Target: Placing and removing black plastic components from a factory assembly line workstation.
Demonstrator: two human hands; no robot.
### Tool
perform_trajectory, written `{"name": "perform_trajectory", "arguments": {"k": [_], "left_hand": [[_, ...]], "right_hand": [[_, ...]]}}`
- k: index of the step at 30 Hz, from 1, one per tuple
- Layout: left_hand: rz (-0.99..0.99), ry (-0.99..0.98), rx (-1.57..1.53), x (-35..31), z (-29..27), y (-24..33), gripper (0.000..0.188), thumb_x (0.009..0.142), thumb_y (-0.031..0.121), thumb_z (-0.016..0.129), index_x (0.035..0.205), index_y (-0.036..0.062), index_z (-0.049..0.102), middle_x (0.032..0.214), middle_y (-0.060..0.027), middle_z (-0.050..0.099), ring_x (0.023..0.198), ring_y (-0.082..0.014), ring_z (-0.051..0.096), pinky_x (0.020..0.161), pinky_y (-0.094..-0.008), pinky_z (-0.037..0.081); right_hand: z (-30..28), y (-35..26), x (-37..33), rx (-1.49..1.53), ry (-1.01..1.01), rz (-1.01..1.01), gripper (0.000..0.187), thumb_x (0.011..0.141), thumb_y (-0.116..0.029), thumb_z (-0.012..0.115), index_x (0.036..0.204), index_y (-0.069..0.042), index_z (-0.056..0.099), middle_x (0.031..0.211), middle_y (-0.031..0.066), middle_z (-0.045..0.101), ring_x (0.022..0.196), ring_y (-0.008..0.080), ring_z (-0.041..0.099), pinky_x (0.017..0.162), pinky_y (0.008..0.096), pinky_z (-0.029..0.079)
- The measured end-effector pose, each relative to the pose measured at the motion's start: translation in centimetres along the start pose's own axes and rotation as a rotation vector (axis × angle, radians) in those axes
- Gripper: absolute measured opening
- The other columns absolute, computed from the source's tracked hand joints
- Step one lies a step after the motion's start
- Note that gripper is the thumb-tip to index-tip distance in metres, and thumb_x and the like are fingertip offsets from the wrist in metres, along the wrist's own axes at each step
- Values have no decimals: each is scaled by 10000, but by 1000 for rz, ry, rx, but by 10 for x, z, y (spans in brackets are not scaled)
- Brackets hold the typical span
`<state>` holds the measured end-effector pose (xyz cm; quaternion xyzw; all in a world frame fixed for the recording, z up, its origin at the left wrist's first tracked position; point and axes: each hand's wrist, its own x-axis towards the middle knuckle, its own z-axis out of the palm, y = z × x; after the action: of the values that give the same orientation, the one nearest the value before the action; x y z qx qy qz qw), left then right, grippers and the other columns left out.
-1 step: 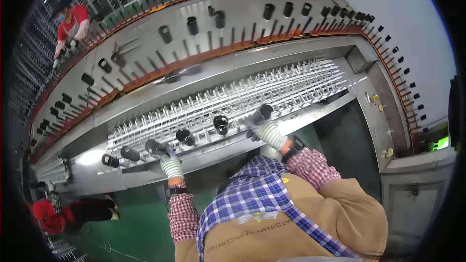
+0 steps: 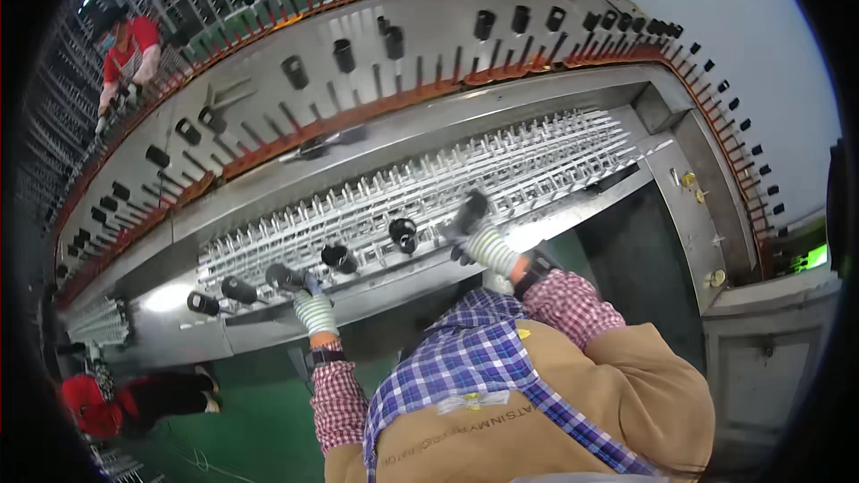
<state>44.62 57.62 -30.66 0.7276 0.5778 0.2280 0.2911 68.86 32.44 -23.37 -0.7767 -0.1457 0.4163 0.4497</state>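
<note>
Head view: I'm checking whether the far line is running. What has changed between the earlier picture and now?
The black cylinders on the far line have moved a little left. The right hand has shifted slightly left too, with its black cup. Nothing was visibly taken hold of or let go. The left hand stays at its dark cup; the metal rack stays put.

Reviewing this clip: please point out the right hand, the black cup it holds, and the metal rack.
Right hand (image 2: 479,241): head view, on the gloved back of the hand.
Black cup (image 2: 472,207): head view, on its blurred side.
Metal rack (image 2: 420,190): head view, among the bars near its middle.
</note>
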Motion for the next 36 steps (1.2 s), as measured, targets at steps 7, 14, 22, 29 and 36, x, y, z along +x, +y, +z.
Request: {"name": "perform_trajectory", "arguments": {"k": [7,14,22,29,36], "left_hand": [[-54,54,-35,-13,-7,29,430,844,361,452,970,-44,526,796,-140,588,569,-193,527,490,-324,417],[-95,261,-129,-11,14,31,317,799,175,544,1028,-32,475,835,-119,572,618,-211,504,531,-307,421],[-470,395,298,-48,24,73,522,798,293,558,1191,23,345,965,-151,553,779,-195,567,558,-291,464],[-29,264,-529,-175,120,150,167,813,92,508,973,56,478,808,-47,535,631,-112,469,532,-228,391],[99,-110,-596,-198,180,198,400,781,225,609,1104,80,425,889,-73,540,569,-123,493,507,-275,428]], "right_hand": [[-16,7,5,-96,16,-259,359,795,-395,523,908,-56,564,572,60,564,451,129,523,404,231,413],[-71,-27,-2,-250,-501,-306,438,839,-226,436,1206,-10,331,784,153,588,699,197,585,610,332,463],[-308,-59,153,-378,135,-412,318,815,-267,495,984,2,511,960,161,557,808,232,542,722,328,430],[-411,-106,274,12,275,-218,472,751,-306,576,1073,24,478,741,135,610,676,217,596,637,312,470],[-501,-69,254,260,853,-622,443,768,-500,500,815,-61,532,607,32,525,516,154,518,460,284,413]]}}
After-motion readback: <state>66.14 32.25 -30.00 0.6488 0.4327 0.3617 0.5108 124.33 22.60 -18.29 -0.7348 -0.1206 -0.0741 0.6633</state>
